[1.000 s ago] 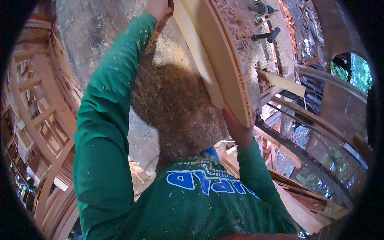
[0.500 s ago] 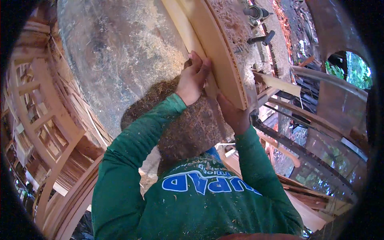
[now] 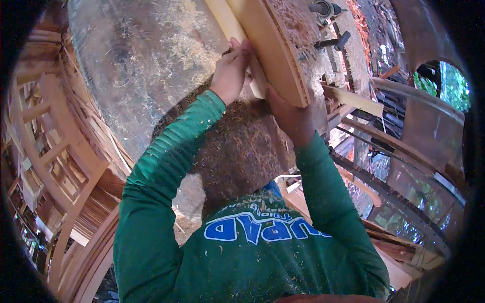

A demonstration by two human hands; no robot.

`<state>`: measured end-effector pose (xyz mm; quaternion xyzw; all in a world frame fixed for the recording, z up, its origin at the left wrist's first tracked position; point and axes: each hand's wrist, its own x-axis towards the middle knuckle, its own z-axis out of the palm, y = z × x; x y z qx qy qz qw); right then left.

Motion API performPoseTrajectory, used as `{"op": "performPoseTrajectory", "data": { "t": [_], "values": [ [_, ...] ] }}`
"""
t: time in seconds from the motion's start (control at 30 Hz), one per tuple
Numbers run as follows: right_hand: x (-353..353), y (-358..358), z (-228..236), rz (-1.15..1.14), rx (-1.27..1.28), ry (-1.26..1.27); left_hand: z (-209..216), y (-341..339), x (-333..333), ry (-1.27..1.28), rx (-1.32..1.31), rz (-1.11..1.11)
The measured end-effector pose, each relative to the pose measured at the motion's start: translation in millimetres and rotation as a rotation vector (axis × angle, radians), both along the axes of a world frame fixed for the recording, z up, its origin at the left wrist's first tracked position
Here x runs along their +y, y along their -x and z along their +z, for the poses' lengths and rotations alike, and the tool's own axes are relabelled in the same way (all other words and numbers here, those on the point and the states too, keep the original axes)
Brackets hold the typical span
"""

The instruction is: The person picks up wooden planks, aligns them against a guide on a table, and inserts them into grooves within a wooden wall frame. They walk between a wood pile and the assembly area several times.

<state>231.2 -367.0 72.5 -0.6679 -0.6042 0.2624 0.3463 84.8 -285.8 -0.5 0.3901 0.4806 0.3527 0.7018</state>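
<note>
A long tan wooden board lies at the top middle of the worktable, its near end rounded. Along its left side runs a paler wooden strip. My left hand is closed on this strip, thumb and fingers pinched together beside the board. At the near end of the board, my right hand grips it, thumb on the left side; its other fingers are mostly hidden under or behind the wood. Sawdust covers the tabletop near both wrists.
Curly wood shavings pile up right of the board, beside a dark metal clamp-like handle. Long bars and beams stretch across the right. A wooden frame with crosspieces and stacked timber stand at the left.
Both hands have moved forward, away from me, and the near ends of the board and strip have gone with them. My forearms reach farther over the table.
</note>
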Motion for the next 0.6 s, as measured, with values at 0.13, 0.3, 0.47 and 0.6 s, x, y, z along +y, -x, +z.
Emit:
{"op": "performPoseTrajectory", "data": {
  "t": [0.13,0.3,0.47,0.6],
  "values": [
    [17,8,-7,-0.061,0.357,0.046,-4,6,17,0.081,-0.093,0.015],
    [43,7,-17,0.164,-0.051,-0.211,-7,13,40,0.093,-0.133,0.002],
    [64,13,-17,0.159,-0.038,-0.231,-12,16,61,0.032,-0.16,0.076],
    [84,17,-16,0.159,0.065,-0.115,-12,24,77,0.006,-0.073,0.062]
  ]
}}
